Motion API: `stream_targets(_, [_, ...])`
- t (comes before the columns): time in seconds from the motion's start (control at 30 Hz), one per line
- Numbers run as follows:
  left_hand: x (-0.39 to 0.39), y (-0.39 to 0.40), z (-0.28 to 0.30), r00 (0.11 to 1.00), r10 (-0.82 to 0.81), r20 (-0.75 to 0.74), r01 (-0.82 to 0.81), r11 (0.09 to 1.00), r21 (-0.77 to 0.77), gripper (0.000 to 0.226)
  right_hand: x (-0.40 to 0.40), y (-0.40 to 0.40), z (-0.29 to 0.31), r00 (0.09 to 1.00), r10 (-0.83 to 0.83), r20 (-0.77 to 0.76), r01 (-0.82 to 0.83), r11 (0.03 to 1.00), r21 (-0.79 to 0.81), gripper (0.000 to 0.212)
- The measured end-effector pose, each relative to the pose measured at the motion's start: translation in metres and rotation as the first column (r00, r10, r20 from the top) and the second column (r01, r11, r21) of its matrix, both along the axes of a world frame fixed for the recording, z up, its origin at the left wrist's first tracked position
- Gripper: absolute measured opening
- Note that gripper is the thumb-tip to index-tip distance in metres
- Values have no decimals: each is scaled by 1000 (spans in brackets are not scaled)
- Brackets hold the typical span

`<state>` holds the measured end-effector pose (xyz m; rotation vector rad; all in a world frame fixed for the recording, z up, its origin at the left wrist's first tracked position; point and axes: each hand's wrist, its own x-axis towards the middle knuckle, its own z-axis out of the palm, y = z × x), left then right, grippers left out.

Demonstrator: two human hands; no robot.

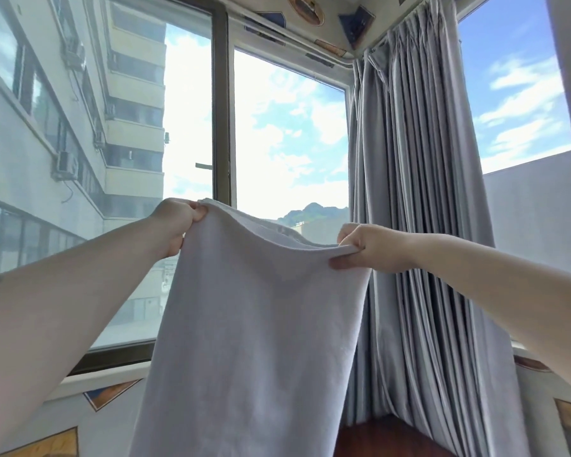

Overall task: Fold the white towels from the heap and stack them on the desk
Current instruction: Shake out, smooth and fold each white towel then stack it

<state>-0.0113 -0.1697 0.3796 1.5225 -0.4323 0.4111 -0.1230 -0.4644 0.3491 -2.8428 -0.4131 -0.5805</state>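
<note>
Pinching the top corners, our left hand [175, 225] and right hand [370, 247] hold a white towel [254, 324] up in the air, in front of the window [287, 127]. It looks soft and plain, doubled over, sagging between our hands and hanging straight down. Grey curtains [419, 192] hang on the right.

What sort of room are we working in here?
Probably an upper-floor bedroom or hotel room. A big corner window looks out on a tall building and hills, and long grey curtains hang in the corner. Both hands hold a white towel up before it.
</note>
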Motion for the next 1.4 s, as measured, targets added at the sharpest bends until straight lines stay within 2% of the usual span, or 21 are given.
stream_targets(0.07, [3, -2, -5, 1000, 3, -2, -3, 1000, 3, 19, 5, 8, -5, 999, 45, 7, -45, 999, 16, 23])
stream_targets(0.17, [5, -6, -11, 999, -39, 11, 39, 999, 22, 20, 16, 26, -6, 995, 57, 85, -56, 998, -12, 27])
stream_targets(0.3, [4, -6, -9, 998, -55, 24, 55, 998, 24, 18, 27, 35, 3, 967, -103, 234, 149, 971, -186, 29])
stream_targets(0.4, [11, 12, -9, 1000, -4, 17, 4, 1000, 4, 15, 19, 19, 13, 930, -190, 315, 267, 938, -222, 29])
stream_targets(0.53, [17, 22, -17, 997, 67, 37, -68, 997, 42, 14, 9, -1, 25, 885, -204, 419, 343, 895, -286, 64])
stream_targets(0.63, [18, 17, -25, 995, 95, 41, -96, 995, 27, 12, 1, -13, 31, 884, -207, 420, 277, 954, -112, 78])
stream_targets(0.77, [18, 18, -25, 993, 102, 62, -105, 993, 46, 9, -5, -30, 32, 969, -107, 221, 83, 990, 113, 90])
stream_targets(0.8, [17, 19, -24, 992, 104, 66, -108, 993, 49, 5, -6, -32, 31, 982, -81, 171, 55, 987, 153, 87])
stream_targets(0.87, [17, 22, -21, 992, 103, 70, -107, 993, 57, 10, -7, -36, 26, 996, -20, 91, 0, 976, 219, 69])
stream_targets(0.93, [14, 23, -18, 992, 99, 75, -104, 992, 69, 10, -6, -37, 21, 997, 44, 64, -61, 952, 299, 55])
stream_targets(1.07, [8, 28, -18, 996, 58, 66, -61, 997, 42, 9, -1, -33, 12, 986, 76, 147, -139, 865, 482, 33])
stream_targets(1.13, [7, 36, -22, 999, -3, 35, 1, 999, 36, 11, 0, -26, 8, 978, 73, 194, -175, 795, 581, 32])
stream_targets(1.23, [8, 49, -29, 999, -50, -3, 50, 999, 21, 9, -2, -17, 5, 970, 57, 237, -206, 709, 674, 42])
stream_targets(1.4, [12, 56, -48, 994, -80, -69, 74, 994, -77, 9, -5, -3, 0, 980, 48, 194, -176, 665, 726, 33])
